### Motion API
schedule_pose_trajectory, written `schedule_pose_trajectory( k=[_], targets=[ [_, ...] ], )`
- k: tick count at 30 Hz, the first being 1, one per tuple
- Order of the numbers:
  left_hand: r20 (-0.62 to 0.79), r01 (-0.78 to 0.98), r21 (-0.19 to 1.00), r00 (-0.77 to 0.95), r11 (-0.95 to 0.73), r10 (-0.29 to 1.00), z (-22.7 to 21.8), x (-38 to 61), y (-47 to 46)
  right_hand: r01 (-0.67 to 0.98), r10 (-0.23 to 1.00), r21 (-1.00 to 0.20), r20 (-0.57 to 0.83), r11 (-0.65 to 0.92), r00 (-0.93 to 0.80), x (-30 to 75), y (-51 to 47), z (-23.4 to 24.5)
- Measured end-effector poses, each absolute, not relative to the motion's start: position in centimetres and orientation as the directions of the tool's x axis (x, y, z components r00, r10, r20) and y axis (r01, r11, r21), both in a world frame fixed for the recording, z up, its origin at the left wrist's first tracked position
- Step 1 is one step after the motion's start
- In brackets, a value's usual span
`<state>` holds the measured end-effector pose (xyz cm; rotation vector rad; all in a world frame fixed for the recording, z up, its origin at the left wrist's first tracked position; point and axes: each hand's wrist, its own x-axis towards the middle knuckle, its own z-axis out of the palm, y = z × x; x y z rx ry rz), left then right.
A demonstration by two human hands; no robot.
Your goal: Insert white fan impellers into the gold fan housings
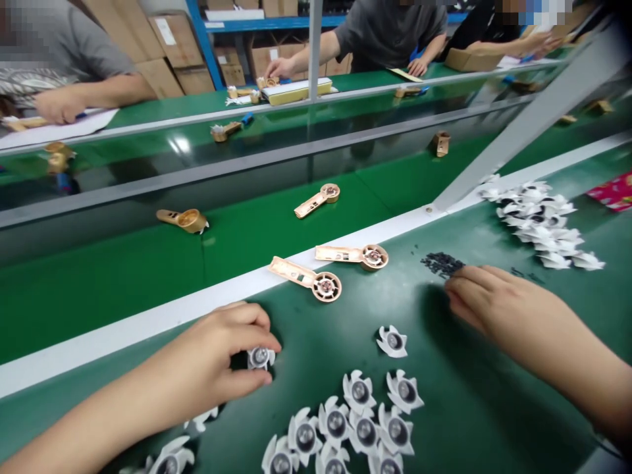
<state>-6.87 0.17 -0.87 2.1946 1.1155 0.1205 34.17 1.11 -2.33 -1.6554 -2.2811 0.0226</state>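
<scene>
A green conveyor belt (99,309) runs beside a green workbench (474,415), with a white rail (148,322) between them; two tan plastic handles (303,276) (353,255) lie on the bench by the rail, within easy reach; white plastic fans (345,421) sit spread hub-up, apparently so each can be lifted singly, with a denser heap (538,224) further off; the left hand (217,352) curls closed, fingertips and thumb pinching one white fan (260,357) by its edge; the right hand (494,303) lies loosely open, gripping nothing visible, just beside a small pile of black bits (442,263).
</scene>
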Motion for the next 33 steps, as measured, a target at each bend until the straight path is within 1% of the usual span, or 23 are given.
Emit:
schedule_pose_trajectory(
  k=[1,2,3,4,5,6,7,9,11,13,15,17,19,21,23,25,27,30,33],
  targets=[
    [-0.187,0.678,0.621,0.616,-0.394,0.766,-0.9,-6.7,0.0,0.899,0.918,-0.229,0.228,0.373,-0.323,32.9,1.2,-1.8],
    [-0.164,0.661,0.653,0.6,-0.37,0.783,-0.9,-6.4,-0.1,0.86,0.904,-0.286,0.21,0.422,-0.373,31.2,1.1,-1.1],
    [-0.142,0.635,0.692,0.587,-0.344,0.797,-0.9,-6.1,-0.3,0.8,0.885,-0.379,0.21,0.466,-0.416,29.3,1.0,-0.5],
    [-0.123,0.6,0.735,0.575,-0.315,0.809,-0.8,-5.8,-0.4,0.715,0.873,-0.506,0.209,0.482,-0.44,27.1,0.7,0.2],
    [-0.105,0.558,0.781,0.562,-0.282,0.82,-0.7,-5.3,-0.6,0.599,0.854,-0.638,0.196,0.485,-0.482,24.9,0.4,0.8],
    [-0.1,0.515,0.823,0.547,-0.24,0.831,-0.4,-4.9,-0.7,0.491,0.834,-0.741,0.168,0.458,-0.525,22.8,0.2,1.3],
    [-0.106,0.477,0.858,0.528,-0.192,0.842,-0.2,-4.4,-0.9,0.401,0.809,-0.814,0.136,0.421,-0.572,20.9,-0.1,1.7],
    [-0.146,0.43,0.899,0.484,-0.089,0.863,0.2,-3.6,-1.4,0.285,0.755,-0.886,0.103,0.365,-0.647,18.2,-0.4,2.0],
    [-0.242,0.382,0.922,0.431,0.067,0.87,0.5,-3.0,-1.8,0.25,0.729,-0.896,0.11,0.367,-0.676,17.0,-0.5,1.7],
    [-0.371,0.265,0.922,0.406,0.281,0.835,0.5,-2.7,-2.1,0.26,0.732,-0.884,0.126,0.389,-0.669,16.8,-0.4,1.0],
    [-0.486,0.109,0.864,0.437,0.492,0.757,0.6,-2.7,-2.2,0.281,0.743,-0.875,0.123,0.394,-0.658,17.0,-0.3,0.4],
    [-0.538,0.023,0.799,0.476,0.601,0.696,0.7,-2.9,-2.3,0.295,0.75,-0.868,0.124,0.4,-0.65,17.3,-0.2,0.0],
    [-0.542,0.006,0.797,0.447,0.604,0.711,0.9,-2.9,-2.2,0.302,0.748,-0.854,0.141,0.423,-0.648,17.5,-0.1,-0.2],
    [-0.51,0.008,0.839,0.363,0.545,0.78,1.1,-3.0,-2.2,0.298,0.735,-0.835,0.173,0.462,-0.656,17.6,0.0,-0.2],
    [-0.49,0.043,0.864,0.308,0.502,0.815,1.2,-3.0,-2.2,0.293,0.719,-0.811,0.21,0.507,-0.663,17.7,0.0,-0.2],
    [-0.505,0.093,0.859,0.317,0.504,0.803,1.1,-3.1,-2.3,0.3,0.717,-0.793,0.232,0.531,-0.657,17.7,-0.1,-0.2],
    [-0.529,0.126,0.845,0.335,0.52,0.779,1.0,-3.1,-2.3,0.308,0.728,-0.797,0.225,0.519,-0.648,17.6,-0.3,-0.4],
    [-0.544,0.148,0.837,0.336,0.527,0.769,1.0,-3.2,-2.2,0.318,0.751,-0.812,0.207,0.49,-0.628,17.3,-0.6,-0.5],
    [-0.571,0.132,0.816,0.332,0.562,0.751,1.3,-3.1,-2.1,0.327,0.772,-0.804,0.237,0.497,-0.59,17.2,-0.7,-0.4]
  ],
)
